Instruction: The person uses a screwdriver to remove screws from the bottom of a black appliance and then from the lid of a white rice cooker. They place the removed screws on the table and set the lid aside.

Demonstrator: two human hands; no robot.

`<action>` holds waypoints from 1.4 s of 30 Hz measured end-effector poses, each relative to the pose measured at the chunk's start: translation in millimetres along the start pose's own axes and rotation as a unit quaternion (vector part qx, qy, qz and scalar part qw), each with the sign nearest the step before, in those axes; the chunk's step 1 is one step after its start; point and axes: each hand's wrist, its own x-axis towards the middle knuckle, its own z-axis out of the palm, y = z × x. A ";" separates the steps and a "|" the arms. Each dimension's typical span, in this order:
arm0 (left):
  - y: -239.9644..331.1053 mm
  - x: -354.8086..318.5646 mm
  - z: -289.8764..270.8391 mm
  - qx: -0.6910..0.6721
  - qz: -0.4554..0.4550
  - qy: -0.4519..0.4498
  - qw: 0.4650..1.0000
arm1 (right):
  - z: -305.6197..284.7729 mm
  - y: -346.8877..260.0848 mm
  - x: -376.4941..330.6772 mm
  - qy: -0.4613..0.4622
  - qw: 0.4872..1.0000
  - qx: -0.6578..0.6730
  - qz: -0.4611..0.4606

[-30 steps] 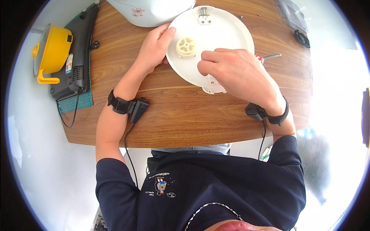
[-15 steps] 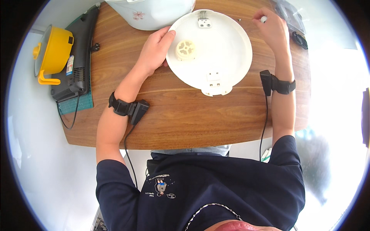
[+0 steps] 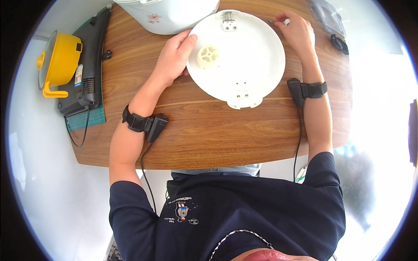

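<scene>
A white round plastic cover (image 3: 250, 52) lies on the table in front of me, its hinge-like metal bracket (image 3: 229, 22) at the far edge. On its left part sits a cream round slotted piece (image 3: 207, 56). My left hand (image 3: 176, 56) is closed on the cover's left rim, thumb on top, the other fingers partly hidden beneath. Beyond the cover's upper right, my right hand (image 3: 298, 35) pinches a small slim tool with a white rounded end (image 3: 287, 21). Its thin dark tip reaches a tiny screw-like part (image 3: 271, 21) on the table; whether they touch is too small to tell.
A white pot-like body (image 3: 170, 17) with a flower print stands behind the cover. At the left are a yellow pot (image 3: 65, 58), a black appliance (image 3: 92, 56) and a green mat (image 3: 87, 118). A clear plastic box (image 3: 328, 19) and a black object (image 3: 339, 44) lie at the far right.
My right hand has moved left with the white-ended tool, toward the tiny screw-like part. The left hand and the cover have hardly moved.
</scene>
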 end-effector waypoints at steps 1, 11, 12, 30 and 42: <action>0.8 -0.1 -0.1 0.001 -0.003 -0.001 1.000 | -0.5 3.2 1.3 0.003 1.000 0.015 -0.002; -1.5 -0.2 -2.6 0.001 0.002 -0.011 1.000 | -101.6 -76.7 -22.8 0.238 0.930 0.278 0.027; -0.4 -0.3 -3.3 -0.001 -0.004 -0.019 1.000 | -108.6 -83.8 -30.2 0.266 0.910 0.318 0.013; 14.7 -4.9 1.2 -0.061 -0.024 -0.021 0.998 | -94.4 -154.2 -16.5 0.135 0.769 0.610 -0.139; 18.0 -5.8 0.6 -0.054 -0.043 -0.040 0.997 | -80.1 -143.3 -5.4 0.135 0.769 0.603 -0.166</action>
